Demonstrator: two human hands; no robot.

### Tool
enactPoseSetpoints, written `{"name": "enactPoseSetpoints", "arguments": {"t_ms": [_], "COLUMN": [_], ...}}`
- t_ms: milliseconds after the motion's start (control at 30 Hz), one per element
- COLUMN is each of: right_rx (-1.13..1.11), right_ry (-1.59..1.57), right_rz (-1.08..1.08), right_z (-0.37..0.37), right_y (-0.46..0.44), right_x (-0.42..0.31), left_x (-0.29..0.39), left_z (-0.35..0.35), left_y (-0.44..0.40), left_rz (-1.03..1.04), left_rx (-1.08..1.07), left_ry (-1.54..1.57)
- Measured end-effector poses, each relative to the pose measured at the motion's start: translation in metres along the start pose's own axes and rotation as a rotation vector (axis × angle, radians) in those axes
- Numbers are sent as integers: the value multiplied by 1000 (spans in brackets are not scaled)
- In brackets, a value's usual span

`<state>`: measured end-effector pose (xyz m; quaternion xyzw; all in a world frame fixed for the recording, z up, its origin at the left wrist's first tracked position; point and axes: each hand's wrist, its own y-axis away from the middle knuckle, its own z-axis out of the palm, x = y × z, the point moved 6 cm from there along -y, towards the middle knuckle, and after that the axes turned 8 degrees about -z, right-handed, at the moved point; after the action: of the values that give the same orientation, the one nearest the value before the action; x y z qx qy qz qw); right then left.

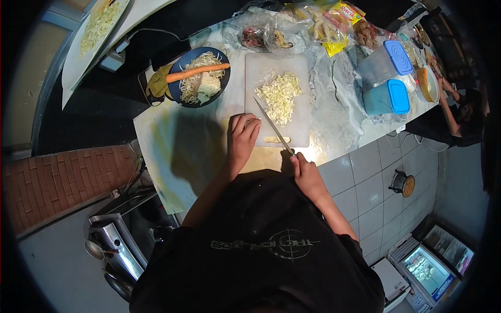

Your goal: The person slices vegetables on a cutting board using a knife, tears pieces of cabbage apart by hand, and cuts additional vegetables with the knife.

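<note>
- Right hand (309, 180): grip closed around the handle of the knife (274, 125), thumb lying along the top near the blade.
- Left hand (242, 138): fingers curled at the left edge of the board. A pale bit shows by the fingertips; from where I stand I cannot tell whether the grip is pinching it.
- Knife position: blade slants across the near part of the cutting board (254, 63), tip pointing away and to the left; handle past the near edge. Cannot tell whether blade touches board.
- Handling, my estimate: knife stiff and fairly light, best held at the handle, close to the blade. Wet fingers might slip.
- Chopped pieces (281, 91): loose pale heap mid-board, past the hands. Judged light, crisp, probably damp; better scooped as a heap than picked singly.
- Pose: both forearms reach forward from the torso. Right wrist sits just off the board's near right corner; left forearm passes over the surface (339, 133), knuckles up, fingertips near the blade.
- Left of board: dark plate (224, 85) carrying bean sprouts (189, 93) and a carrot (198, 72).
- Beyond board: plastic bags (276, 31).
- Right: two containers with blue lids, the nearer one (378, 99) beside the other.
- Far right: another person's arm (450, 109).
</note>
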<state>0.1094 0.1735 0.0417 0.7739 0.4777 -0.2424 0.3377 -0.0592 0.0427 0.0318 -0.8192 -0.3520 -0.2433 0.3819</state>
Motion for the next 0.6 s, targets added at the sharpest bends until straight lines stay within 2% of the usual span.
{"name": "enactPoseSetpoints", "arguments": {"t_ms": [367, 600], "right_rx": [-10, -12], "right_ry": [-55, 31], "right_rz": [-19, -66], "right_z": [6, 16], "right_y": [2, -4], "right_x": [0, 8], "left_x": [-4, -2], "left_z": [2, 2], "left_y": [3, 1], "left_rz": [-25, -6], "left_rx": [-16, -19], "left_ry": [-24, -2]}}
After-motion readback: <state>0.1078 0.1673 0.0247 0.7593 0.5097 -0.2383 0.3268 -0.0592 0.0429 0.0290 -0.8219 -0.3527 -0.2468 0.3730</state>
